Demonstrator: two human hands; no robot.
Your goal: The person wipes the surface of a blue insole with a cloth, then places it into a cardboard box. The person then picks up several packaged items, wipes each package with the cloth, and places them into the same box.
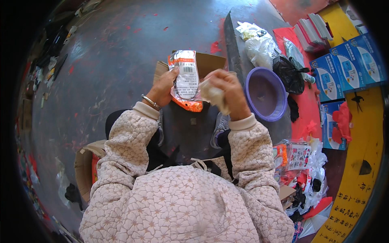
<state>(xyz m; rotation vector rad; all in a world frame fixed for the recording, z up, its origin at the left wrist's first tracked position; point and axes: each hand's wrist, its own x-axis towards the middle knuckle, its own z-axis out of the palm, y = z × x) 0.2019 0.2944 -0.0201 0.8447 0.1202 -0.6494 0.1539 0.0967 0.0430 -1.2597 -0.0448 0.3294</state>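
Observation:
My left hand grips the left edge of a shiny plastic packet with orange ends, a barcode and printed writing on its face. A crumpled off-white cloth is bunched in my right hand, which is slightly blurred, just right of the packet. Below and behind the packet stands a cardboard box with its flaps up, on the floor between my feet. What the box holds is hidden by the packet and my hands.
At right, a purple plastic basin sits on a low ledge beside white plastic bags and a black bag. Blue printed boxes lie farther right. Another cardboard box stands at my left, and a packet pile lies at my right.

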